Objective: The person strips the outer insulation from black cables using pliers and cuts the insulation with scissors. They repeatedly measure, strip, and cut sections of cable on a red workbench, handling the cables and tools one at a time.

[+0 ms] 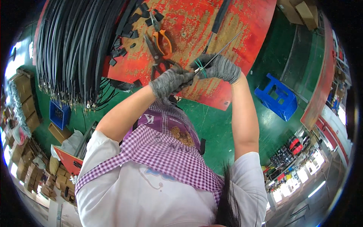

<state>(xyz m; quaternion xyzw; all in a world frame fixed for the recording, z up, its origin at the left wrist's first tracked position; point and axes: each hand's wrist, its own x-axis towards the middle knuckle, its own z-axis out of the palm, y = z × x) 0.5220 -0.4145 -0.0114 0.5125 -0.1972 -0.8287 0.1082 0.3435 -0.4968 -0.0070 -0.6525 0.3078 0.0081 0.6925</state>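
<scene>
1 thin rod [229, 43] is slanting out of the right hand [224, 69], whose grasping fingers are best steadying it beside the left hand [170, 81], fingers curled, hold unclear.

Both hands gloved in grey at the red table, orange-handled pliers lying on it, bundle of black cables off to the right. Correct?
Wrong side: in the head view the bundle of black cables is off to the left. The rest stands: left hand and right hand gloved in grey at the red table, orange-handled pliers lying on it.
</scene>
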